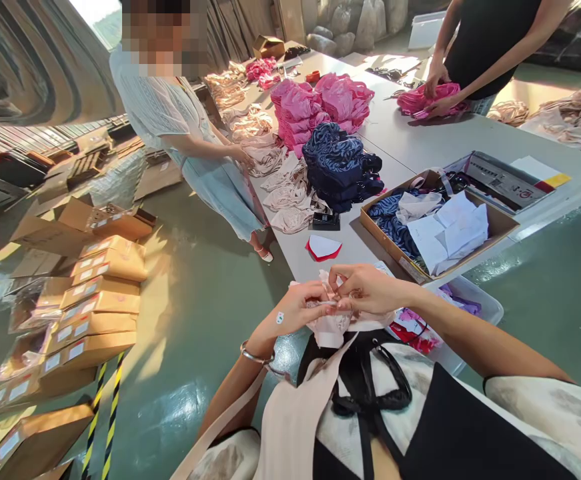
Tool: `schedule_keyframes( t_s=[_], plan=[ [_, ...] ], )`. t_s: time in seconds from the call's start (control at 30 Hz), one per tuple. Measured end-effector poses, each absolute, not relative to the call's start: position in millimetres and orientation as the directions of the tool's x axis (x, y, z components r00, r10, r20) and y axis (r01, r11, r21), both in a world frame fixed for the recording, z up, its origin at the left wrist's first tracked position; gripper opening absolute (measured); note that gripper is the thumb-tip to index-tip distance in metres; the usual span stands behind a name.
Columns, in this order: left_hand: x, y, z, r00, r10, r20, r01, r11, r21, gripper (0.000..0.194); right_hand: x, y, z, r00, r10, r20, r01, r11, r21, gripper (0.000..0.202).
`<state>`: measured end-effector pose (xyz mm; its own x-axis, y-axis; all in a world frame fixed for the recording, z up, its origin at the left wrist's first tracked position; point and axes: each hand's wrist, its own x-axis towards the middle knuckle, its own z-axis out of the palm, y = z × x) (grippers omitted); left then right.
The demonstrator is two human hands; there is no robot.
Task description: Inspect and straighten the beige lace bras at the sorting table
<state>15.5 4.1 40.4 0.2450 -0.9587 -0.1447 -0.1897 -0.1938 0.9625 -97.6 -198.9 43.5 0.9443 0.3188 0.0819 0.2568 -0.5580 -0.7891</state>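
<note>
My left hand point(297, 308) and my right hand point(365, 288) meet close in front of me at the near end of the grey table point(435, 143). Both pinch a small pale pink lace garment point(331, 327), which hangs down between them over my chest. A silver bangle point(255, 355) circles my left wrist. Just beyond my hands a red and white card point(323, 248) lies on the table.
An open cardboard box point(500, 227) of papers and blue garments stands at right, above a clear bin point(480, 307). Navy point(340, 163), pink point(315, 107) and beige point(280, 190) garment piles cover the table. Two other people work at its sides. Flat boxes point(95, 313) are stacked on the floor left.
</note>
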Motion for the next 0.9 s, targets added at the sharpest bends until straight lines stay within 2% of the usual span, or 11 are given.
schedule_keyframes(
  t_s=[0.07,0.13,0.23,0.37,0.47,0.57,0.63,0.73,0.9],
  plan=[
    [8.2,4.6,50.0,0.251,-0.934,-0.256,-0.097,-0.287,0.953,0.03,-99.1,-198.4,44.4,0.944,0.313,0.103,0.27,-0.556,-0.786,0.047],
    [2.7,4.8,58.2,0.28,-0.905,-0.321,-0.048,-0.347,0.937,0.026,-99.4,-198.4,46.2,0.942,0.316,0.113,0.287,-0.581,-0.762,0.041],
    [-0.1,5.2,64.4,0.347,-0.879,-0.327,-0.074,-0.373,0.925,0.022,-98.7,-200.4,50.1,0.937,0.342,0.074,0.283,-0.617,-0.735,0.034],
    [0.8,4.6,65.6,0.4,-0.857,-0.324,-0.126,-0.402,0.907,0.017,-96.7,-204.0,50.8,0.922,0.382,-0.055,0.204,-0.605,-0.77,0.032],
    [-0.9,3.5,66.9,0.412,-0.845,-0.341,-0.084,-0.408,0.909,0.019,-94.8,-203.7,47.3,0.917,0.398,-0.019,0.188,-0.475,-0.86,0.038],
    [-3.8,3.3,67.9,0.407,-0.829,-0.383,0.028,-0.408,0.913,0.025,-94.6,-201.7,44.0,0.953,0.304,0.006,0.103,-0.305,-0.947,0.036],
    [-5.2,3.9,67.4,0.397,-0.82,-0.412,0.099,-0.408,0.907,0.029,-95.8,-200.4,42.6,0.97,0.242,-0.033,0.013,-0.186,-0.982,0.037],
    [-6.4,5.4,66.3,0.381,-0.812,-0.442,0.196,-0.397,0.897,0.034,-98.8,-198.7,40.5,0.969,0.231,-0.091,-0.089,-0.019,-0.996,0.045],
    [-10.0,7.5,65.7,0.396,-0.782,-0.482,0.311,-0.38,0.871,0.04,-102.7,-194.8,39.4,0.972,0.226,-0.061,-0.097,0.152,-0.984,0.049]
  ],
)
